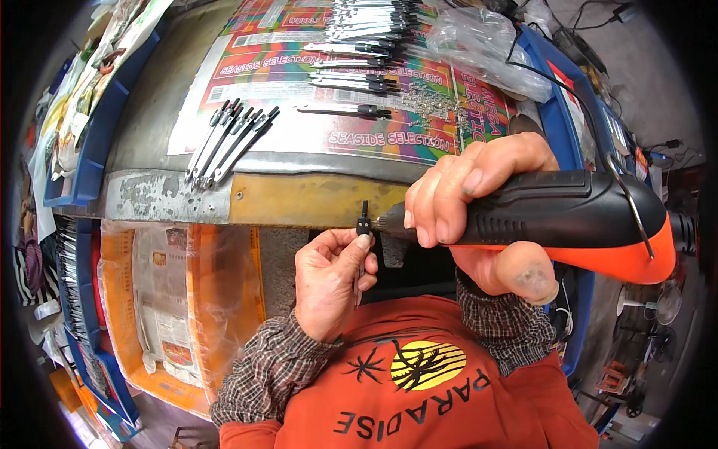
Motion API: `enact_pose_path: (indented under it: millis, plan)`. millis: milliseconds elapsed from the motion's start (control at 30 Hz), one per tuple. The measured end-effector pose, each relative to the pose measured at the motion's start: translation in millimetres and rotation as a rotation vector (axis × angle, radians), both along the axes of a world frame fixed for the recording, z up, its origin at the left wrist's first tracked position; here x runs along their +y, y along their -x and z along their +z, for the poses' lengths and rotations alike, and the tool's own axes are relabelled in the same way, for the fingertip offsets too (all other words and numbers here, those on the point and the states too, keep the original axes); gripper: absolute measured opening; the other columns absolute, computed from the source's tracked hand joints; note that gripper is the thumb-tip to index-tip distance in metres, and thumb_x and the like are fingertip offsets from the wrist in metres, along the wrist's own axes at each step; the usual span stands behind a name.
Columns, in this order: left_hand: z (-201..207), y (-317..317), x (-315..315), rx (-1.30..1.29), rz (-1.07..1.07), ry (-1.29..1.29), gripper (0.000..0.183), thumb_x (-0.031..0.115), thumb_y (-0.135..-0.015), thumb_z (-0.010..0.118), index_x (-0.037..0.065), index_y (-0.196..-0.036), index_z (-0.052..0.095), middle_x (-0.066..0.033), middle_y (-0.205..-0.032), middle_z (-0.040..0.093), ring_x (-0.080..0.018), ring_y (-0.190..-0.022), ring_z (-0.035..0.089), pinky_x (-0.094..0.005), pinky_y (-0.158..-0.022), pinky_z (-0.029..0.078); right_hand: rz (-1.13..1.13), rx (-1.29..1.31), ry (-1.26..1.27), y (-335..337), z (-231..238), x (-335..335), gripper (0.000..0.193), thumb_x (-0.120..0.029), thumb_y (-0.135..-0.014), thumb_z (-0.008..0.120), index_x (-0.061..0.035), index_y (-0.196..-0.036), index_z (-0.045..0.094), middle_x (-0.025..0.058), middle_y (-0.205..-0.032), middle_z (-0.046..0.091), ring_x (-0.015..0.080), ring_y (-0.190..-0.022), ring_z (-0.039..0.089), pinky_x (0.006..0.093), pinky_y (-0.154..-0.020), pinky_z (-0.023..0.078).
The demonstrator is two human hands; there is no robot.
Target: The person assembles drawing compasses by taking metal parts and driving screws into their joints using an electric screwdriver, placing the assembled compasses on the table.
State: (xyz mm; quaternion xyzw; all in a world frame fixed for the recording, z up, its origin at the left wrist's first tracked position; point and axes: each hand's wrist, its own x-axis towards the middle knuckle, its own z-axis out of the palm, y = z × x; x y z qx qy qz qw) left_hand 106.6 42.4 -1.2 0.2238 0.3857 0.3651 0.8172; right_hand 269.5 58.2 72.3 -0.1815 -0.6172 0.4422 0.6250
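Observation:
Just in front of the table edge, my left hand (323, 273) pinches a drawing compass (363, 224) upright by its black head, the metal legs pointing down past my fingers. My right hand (490, 191) is wrapped round a black and orange electric screwdriver (576, 213), held level. Its tip points left and meets the side of the compass head, where small screws show. On the printed sheet (262, 67) lie a long row of compasses (366, 34), a single compass (340, 110) and a scatter of tiny screws (430, 105). A fanned bunch of compasses (233, 142) rests at the left.
An orange crate (202, 344) lined with clear plastic and newspaper stands below the table edge at left. Blue bins (97, 142) flank the table on both sides. A clear plastic bag (479, 45) lies at the far right, and a black cable (576, 90) runs to the screwdriver.

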Motion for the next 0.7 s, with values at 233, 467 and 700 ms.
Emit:
enact_pose_path:
  millis: [233,467,700]
  plan:
    - [-1.0,0.5,-0.7,0.016,0.002,-0.006,0.014,0.010,-0.086,0.058,-0.002,-0.090,0.053,-0.0064,-0.066,0.055,-0.0077,-0.051,0.045,-0.0182,-0.042,0.035,0.039,-0.038,0.002,-0.6,-2.0,5.9,0.067,-0.053,-0.064,0.074,-0.0037,-0.099,0.045,0.0061,-0.069,0.055,0.0186,-0.060,0.057,0.0343,-0.059,0.049]
    - [4.3,-1.8,-0.6,0.038,0.002,-0.003,0.016,0.012,-0.087,0.058,-0.002,-0.090,0.052,-0.0066,-0.064,0.054,-0.0071,-0.047,0.042,-0.0179,-0.040,0.033,0.040,-0.023,0.018,-0.6,-3.0,6.0,0.068,-0.054,-0.062,0.074,-0.0041,-0.100,0.045,0.0061,-0.069,0.056,0.0190,-0.061,0.057,0.0345,-0.060,0.049]
    - [4.2,-3.0,-1.2,0.038,0.017,0.000,0.016,0.012,-0.087,0.057,-0.003,-0.090,0.051,-0.0066,-0.064,0.054,-0.0067,-0.046,0.040,-0.0177,-0.039,0.032,0.059,-0.001,0.027,0.4,-4.1,4.0,0.065,-0.050,-0.065,0.075,-0.0039,-0.100,0.045,0.0067,-0.071,0.056,0.0195,-0.062,0.057,0.0353,-0.062,0.048]
